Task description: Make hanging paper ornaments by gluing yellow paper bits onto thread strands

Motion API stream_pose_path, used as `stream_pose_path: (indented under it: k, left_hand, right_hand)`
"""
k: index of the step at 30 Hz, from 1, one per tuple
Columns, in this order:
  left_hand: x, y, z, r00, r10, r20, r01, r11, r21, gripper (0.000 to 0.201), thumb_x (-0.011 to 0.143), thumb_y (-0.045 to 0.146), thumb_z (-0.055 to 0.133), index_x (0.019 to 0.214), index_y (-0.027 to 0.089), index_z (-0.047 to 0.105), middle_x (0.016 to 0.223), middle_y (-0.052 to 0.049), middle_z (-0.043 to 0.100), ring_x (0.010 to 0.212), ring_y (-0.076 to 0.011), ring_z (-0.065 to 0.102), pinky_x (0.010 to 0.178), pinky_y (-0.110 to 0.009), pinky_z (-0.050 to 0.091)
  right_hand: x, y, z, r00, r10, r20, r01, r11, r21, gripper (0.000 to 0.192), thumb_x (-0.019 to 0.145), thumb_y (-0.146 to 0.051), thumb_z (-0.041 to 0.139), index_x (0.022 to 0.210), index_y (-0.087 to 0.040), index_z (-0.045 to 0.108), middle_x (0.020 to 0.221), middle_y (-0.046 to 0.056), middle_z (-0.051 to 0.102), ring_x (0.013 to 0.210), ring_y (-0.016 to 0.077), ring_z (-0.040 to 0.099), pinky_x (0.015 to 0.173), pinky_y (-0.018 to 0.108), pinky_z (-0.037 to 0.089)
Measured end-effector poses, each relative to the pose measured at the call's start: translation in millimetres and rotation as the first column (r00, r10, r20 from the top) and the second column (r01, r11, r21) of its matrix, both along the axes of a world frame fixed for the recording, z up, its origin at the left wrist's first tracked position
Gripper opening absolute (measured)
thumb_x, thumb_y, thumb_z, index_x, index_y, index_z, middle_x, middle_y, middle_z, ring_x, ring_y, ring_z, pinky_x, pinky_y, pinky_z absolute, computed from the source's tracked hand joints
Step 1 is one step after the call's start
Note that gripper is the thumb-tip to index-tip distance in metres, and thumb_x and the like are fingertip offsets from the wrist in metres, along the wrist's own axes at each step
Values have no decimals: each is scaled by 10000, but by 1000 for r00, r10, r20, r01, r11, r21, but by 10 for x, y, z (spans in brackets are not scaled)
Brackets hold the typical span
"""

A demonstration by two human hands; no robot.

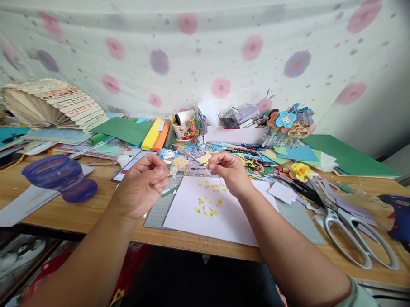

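- Left hand [143, 183] above worktop [69, 213] front edge, grip pressed together, thumb on fingertips; cannot tell if anything's pinched in it.
- Right hand [228, 169] over the far edge of the white sheet [236, 213], grip pinched shut w/ thumb + forefinger; what's in it is too small to tell.
- Yellow bits [208, 203] scattered on the sheet's middle, just below right hand, between the 2 hands.
- Sheet lies on a grey mat [160, 210], mat near worktop front edge.
- Worktop = light wood, very cluttered at back: paper scraps [187, 155], coloured card, pens.
- Big scissors [344, 223] lie right of sheet, handles toward front edge.
- Blue glue gun [404, 216] at far right, near scissors' handles but apart.
- Purple jar [59, 176] on its side at left, on a paper strip, well apart from left hand.
- Yellow paper flower [301, 171] behind scissors' blades.
- Cup [183, 130] w/ a white roll on top at back centre; yellow + orange rolls [156, 135] just left of it.
- Green card [124, 129] back left; another green card [347, 155] back right.
- Folded paper fan [49, 103] at far back left.
- Wall behind covered w/ white cloth [209, 49] printed w/ pink + purple flowers.
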State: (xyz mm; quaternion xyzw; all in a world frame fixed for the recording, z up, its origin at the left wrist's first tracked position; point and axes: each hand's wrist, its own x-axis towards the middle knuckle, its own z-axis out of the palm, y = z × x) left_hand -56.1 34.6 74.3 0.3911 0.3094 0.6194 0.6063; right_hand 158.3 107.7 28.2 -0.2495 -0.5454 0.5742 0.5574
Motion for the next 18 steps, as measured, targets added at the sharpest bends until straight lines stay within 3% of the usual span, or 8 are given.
stream_pose_path:
  k: [11, 18]
  left_hand:
    - [-37, -90, -35, 995, -92, -41, 93, 995, 43, 275, 555, -7, 749, 714, 171, 612, 792, 33, 467, 606, -43, 440, 453, -131, 385]
    - [-64, -91, -57, 985, -28, -173, 41, 997, 72, 233, 609, 50, 775, 738, 205, 658, 1149, -12, 598, 773, -99, 609, 571, -169, 499]
  right_hand:
    - [-19, 0, -11, 1000, 13, -2, -13, 1000, -8, 181, 602, -226, 825, 719, -189, 692, 659, -27, 655, 605, 90, 561, 575, 219, 436]
    - [-13, 1, -29, 1000, 17, 17, -17, 1000, 16, 195, 617, -260, 833, 734, -193, 691, 681, -21, 649, 614, 95, 557, 577, 228, 429]
